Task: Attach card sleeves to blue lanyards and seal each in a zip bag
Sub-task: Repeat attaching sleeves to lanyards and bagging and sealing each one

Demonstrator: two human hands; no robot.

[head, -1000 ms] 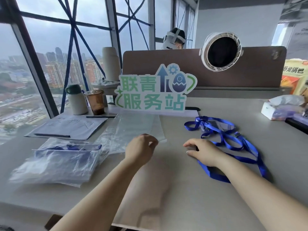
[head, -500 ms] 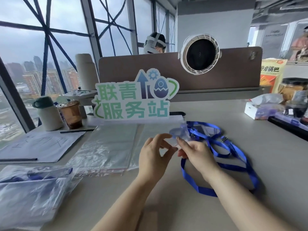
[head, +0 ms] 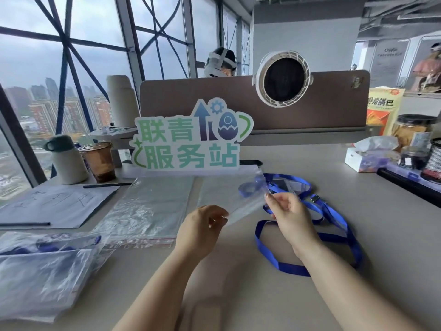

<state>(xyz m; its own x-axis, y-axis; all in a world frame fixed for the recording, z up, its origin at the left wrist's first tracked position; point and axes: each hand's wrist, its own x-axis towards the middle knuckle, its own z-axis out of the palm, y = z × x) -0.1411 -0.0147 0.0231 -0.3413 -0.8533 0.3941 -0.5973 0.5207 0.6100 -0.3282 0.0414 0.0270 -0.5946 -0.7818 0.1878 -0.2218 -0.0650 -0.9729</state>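
A clear zip bag [head: 241,198] is held up above the desk between both hands. My left hand [head: 201,231] pinches its near left edge, and my right hand [head: 291,215] pinches its right edge. Behind and under my right hand lies a tangle of blue lanyards [head: 307,225], with a clear card sleeve [head: 288,183] at its far end. More empty zip bags [head: 148,206] lie flat on the desk to the left. At the near left sits a pile of sealed bags with lanyards [head: 43,266] inside.
A green and white sign [head: 191,137] stands behind the bags. A coffee cup [head: 99,161], a flask [head: 65,161], papers [head: 55,204] and a pen [head: 107,185] are at far left. A tissue box [head: 367,158] and jars [head: 412,130] sit at far right.
Both hands rose from the desk and took hold of a clear zip bag, then drew apart, spreading it between them. The view turned a little to the right.
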